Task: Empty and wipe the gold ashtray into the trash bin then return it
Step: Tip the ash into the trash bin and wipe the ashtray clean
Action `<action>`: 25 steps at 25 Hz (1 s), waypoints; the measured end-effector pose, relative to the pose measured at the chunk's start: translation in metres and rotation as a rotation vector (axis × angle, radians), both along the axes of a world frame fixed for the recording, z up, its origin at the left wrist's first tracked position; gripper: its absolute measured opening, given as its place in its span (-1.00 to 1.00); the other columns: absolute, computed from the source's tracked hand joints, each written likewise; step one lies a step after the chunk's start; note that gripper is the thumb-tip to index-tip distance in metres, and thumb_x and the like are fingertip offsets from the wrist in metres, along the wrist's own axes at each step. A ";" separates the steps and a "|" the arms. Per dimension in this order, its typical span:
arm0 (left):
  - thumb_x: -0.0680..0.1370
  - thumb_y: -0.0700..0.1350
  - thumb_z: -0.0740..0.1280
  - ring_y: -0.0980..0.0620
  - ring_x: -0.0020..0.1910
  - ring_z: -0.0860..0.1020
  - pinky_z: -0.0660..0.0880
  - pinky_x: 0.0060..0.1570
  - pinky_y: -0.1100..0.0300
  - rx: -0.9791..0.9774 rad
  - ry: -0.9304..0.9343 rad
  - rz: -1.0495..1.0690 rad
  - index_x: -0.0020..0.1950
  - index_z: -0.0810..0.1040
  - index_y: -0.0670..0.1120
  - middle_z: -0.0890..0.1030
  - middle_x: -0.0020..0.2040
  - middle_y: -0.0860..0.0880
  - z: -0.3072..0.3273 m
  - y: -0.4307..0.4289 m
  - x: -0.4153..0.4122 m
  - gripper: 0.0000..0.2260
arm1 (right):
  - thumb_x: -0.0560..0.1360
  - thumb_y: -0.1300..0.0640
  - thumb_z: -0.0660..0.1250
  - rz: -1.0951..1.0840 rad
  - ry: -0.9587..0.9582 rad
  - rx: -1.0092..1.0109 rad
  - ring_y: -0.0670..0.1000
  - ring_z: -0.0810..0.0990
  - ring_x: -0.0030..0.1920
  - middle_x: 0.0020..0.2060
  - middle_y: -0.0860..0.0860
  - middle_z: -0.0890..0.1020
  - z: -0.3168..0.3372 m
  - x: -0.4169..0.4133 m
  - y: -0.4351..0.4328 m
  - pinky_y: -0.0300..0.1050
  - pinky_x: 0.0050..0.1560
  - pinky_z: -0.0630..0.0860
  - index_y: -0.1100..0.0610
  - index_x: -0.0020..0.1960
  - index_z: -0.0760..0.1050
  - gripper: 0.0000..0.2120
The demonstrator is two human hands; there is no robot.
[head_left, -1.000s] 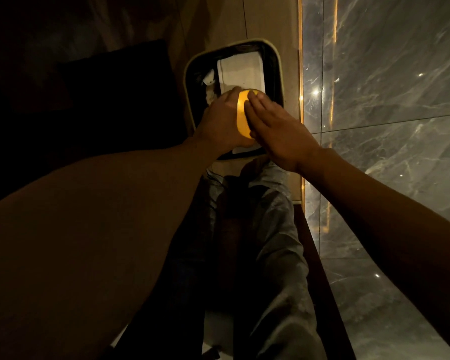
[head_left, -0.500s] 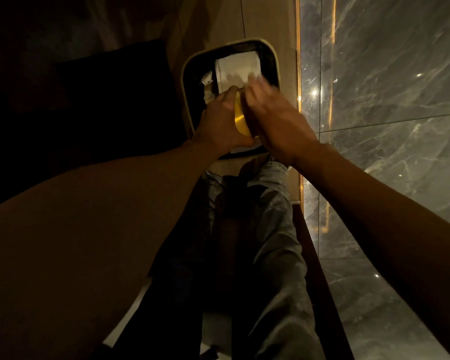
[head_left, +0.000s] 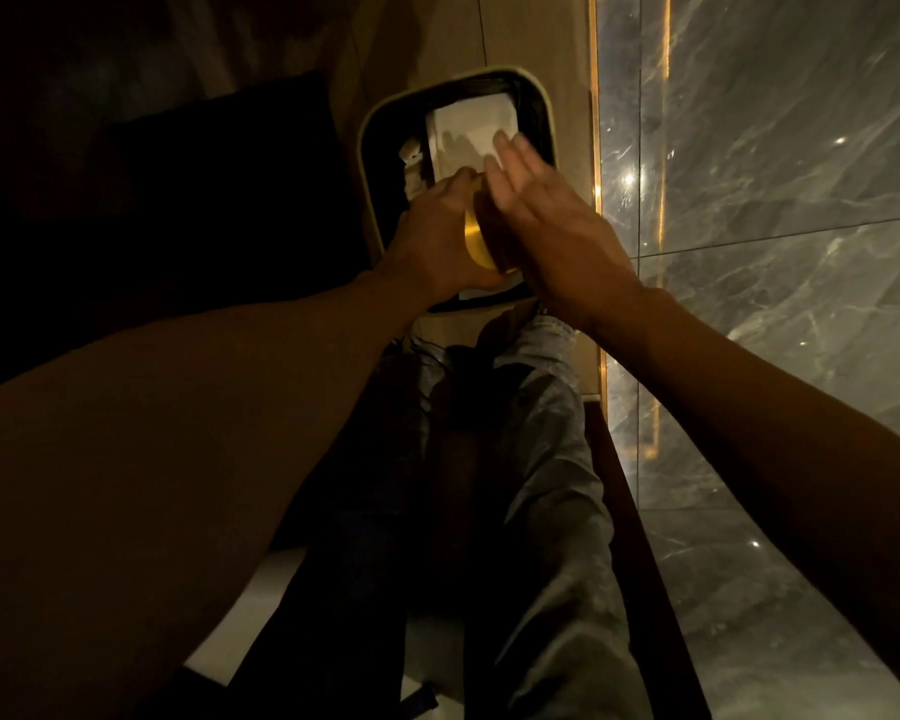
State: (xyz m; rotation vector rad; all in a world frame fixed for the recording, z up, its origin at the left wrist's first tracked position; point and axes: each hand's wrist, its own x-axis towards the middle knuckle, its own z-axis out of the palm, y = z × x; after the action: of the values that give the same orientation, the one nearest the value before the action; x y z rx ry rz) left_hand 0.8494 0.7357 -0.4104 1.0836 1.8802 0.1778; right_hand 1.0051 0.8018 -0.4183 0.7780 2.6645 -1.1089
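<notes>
The gold ashtray [head_left: 474,241] is held on edge, tipped sideways, over the open trash bin [head_left: 370,200]. My left hand [head_left: 432,241] grips it from the left. Flat against the ashtray's open side lies my right hand [head_left: 546,226], its fingers stretched out and slightly apart above the bin's mouth. Only a thin gold strip of the ashtray shows between the two hands. Inside the bin lie white paper [head_left: 468,137] and crumpled scraps [head_left: 411,158]. Whether the right hand holds a cloth or tissue is hidden.
The cream-rimmed bin stands on a wooden floor [head_left: 536,39] by a dark marble wall [head_left: 775,200] with a gold trim strip [head_left: 596,200]. A dark piece of furniture [head_left: 204,200] sits left of the bin. My grey trouser legs [head_left: 536,459] are below.
My right hand slid forward along the ashtray's face and its fingers spread out over the bin. The ashtray tilted more on edge, showing less gold. My left hand kept its grip.
</notes>
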 end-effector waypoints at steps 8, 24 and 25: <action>0.20 -0.04 0.65 -0.12 0.21 0.58 0.52 0.15 0.11 0.104 -0.039 0.000 0.35 0.42 -0.26 0.59 0.23 -0.21 0.003 0.005 0.005 -0.19 | 0.58 0.15 0.14 -0.103 0.056 0.059 0.20 0.07 0.57 0.55 0.24 0.17 0.006 -0.002 -0.006 0.03 0.56 0.06 0.27 0.54 0.11 -0.44; 0.18 0.04 0.66 -0.11 0.23 0.56 0.45 0.17 0.17 0.063 0.009 0.010 0.38 0.43 -0.19 0.58 0.26 -0.17 0.002 -0.005 -0.003 -0.14 | 0.62 0.14 0.14 -0.023 -0.064 -0.153 0.20 0.03 0.59 0.57 0.23 0.11 -0.002 0.005 -0.013 0.15 0.56 0.13 0.23 0.55 0.08 -0.45; 0.18 0.04 0.66 -0.14 0.28 0.53 0.46 0.22 0.12 0.023 0.017 -0.002 0.42 0.39 -0.18 0.55 0.31 -0.18 0.002 -0.006 -0.004 -0.11 | 0.62 0.13 0.15 -0.109 -0.050 -0.222 0.19 0.05 0.58 0.57 0.22 0.13 -0.002 0.006 -0.013 0.10 0.57 0.12 0.23 0.55 0.10 -0.45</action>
State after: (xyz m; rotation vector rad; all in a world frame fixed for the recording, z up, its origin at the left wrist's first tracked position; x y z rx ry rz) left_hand 0.8450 0.7298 -0.4080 1.1056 1.8967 0.1904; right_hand 1.0113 0.7884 -0.4202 0.9032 2.4295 -1.3640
